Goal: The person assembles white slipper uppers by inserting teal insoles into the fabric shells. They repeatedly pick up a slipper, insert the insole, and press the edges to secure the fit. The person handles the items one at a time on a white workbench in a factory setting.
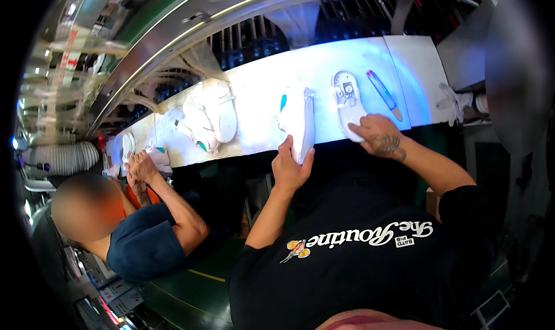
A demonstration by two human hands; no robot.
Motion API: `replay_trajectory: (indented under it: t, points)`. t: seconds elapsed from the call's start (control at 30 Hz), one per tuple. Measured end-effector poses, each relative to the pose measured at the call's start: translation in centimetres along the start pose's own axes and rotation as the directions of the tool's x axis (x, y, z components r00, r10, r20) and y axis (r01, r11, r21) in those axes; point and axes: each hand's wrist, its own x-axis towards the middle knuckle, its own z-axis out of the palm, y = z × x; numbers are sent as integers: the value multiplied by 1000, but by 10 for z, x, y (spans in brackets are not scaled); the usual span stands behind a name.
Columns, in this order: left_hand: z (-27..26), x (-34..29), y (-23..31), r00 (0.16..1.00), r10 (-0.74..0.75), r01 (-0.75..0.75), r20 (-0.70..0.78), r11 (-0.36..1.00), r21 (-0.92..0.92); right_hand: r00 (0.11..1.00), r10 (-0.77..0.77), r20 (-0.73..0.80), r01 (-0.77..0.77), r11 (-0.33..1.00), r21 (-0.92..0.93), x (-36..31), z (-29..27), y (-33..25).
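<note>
My left hand (291,167) is closed round the near end of a white shoe (300,119), which stands tilted on its side on the lit table, with a teal patch on its upper. To its right lies a white shoe sole (346,99), its open inner side facing up with small fittings at the far end. My right hand (378,136) pinches the sole's near end between thumb and fingers. Beside the sole, a slim blue tool (383,93) with a red far end and a tan near tip rests on the table.
More white shoes (222,119) lie on the long white table (254,81) to the left. A co-worker (153,237) in dark blue works there, both hands together. A whitish glove-like thing (454,104) hangs by the right end. A metal rail (191,26) runs behind.
</note>
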Motion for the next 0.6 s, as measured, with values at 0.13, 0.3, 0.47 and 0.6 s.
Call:
replay_trajectory:
  t: [0.13, 0.3, 0.47, 0.6]
  points:
    - [-25, 18, 46, 994, 68, -92, 85, 945, 314, 994, 95, 43, -102, 977, 185, -15, -16, -26]
    - [-15, 77, 77, 953, 221, -281, 208, 903, 326, 959, 200, -201, -139, 949, 283, 9, -15, -3]
    - [18, 124, 89, 913, 99, -351, 396, 685, 638, 915, 272, -297, -207, 950, 232, 30, -19, 18]
    - [37, 134, 78, 888, -7, -316, 460, 719, 619, 922, 307, -236, -236, 929, 284, 19, -2, 27]
